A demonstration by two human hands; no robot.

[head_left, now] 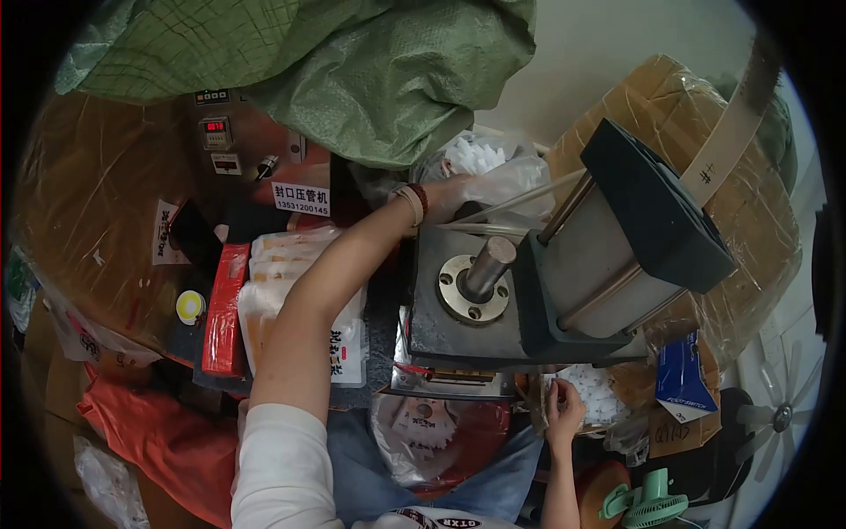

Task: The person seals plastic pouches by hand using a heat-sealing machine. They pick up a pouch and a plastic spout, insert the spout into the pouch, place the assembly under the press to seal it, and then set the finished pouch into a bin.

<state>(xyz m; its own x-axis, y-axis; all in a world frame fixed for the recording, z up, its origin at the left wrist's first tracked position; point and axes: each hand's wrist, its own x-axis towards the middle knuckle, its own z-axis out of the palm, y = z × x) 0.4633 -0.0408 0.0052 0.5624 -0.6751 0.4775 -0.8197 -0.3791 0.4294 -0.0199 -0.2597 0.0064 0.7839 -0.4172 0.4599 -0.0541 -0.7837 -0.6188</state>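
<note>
My left hand (445,197) reaches past the press to a clear plastic bag (520,183) of small white pieces (476,156). Its fingertips are hidden at the bag, so their grip cannot be told. Low on the right, my right hand (564,413) has its fingers curled together beside a heap of small white pieces (597,394); whatever they hold is too small to make out. Between my arms stands the press, with a metal post (489,269) in a round flange and a large cylinder (599,264). Under my left forearm lie printed pouches (348,353) in a stack.
A red packet (226,309) and a yellow-white round object (189,307) lie left of the pouches. Green woven sheeting (379,79) hangs over the control panel (238,145). A plastic bag of printed pouches (423,432) rests on my lap. A green fan (652,502) stands lower right.
</note>
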